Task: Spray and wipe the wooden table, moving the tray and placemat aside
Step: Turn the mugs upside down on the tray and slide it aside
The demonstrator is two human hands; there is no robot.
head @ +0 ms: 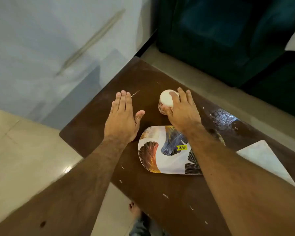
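Two bare hands over a dark brown wooden table (153,193), smooth and matte, with rounded corners. Left hand (122,120) flat, palm down, fingers straight and close together, thumb spread to the side; nothing held, and not clear if touching the wood. Right hand (182,109) gripping a small round cup (166,101), fingers curled over its pale, smooth top, thumb pressed on its patterned side wall. Cup standing on the table just beyond the tray.

Tray (162,150) lying flat near the middle of the table, beneath the right forearm, partly covered by it. Long shape with rounded ends, glossy white surface, printed with fan-like leaves in orange, blue and black. Small yellow price sticker (181,147) on its middle.

White placemat (262,155) at the right, flat and thin, with a sharp pointed corner toward the tray; near the tray, but touching or not, cannot tell.

Many small white specks and scraps scattered on the wood, and a wet, shiny patch (223,118) with fine droplets on the right side past the right hand. A thin pale streak (135,93) just beside the left fingertips.

Around the table, glossy beige floor tiles (24,159), a dark green upholstered seat (228,36) at the far side, and a pale cabinet front with a long slim handle (92,41), blurred. A bare foot (134,208) on the floor at the near table edge.
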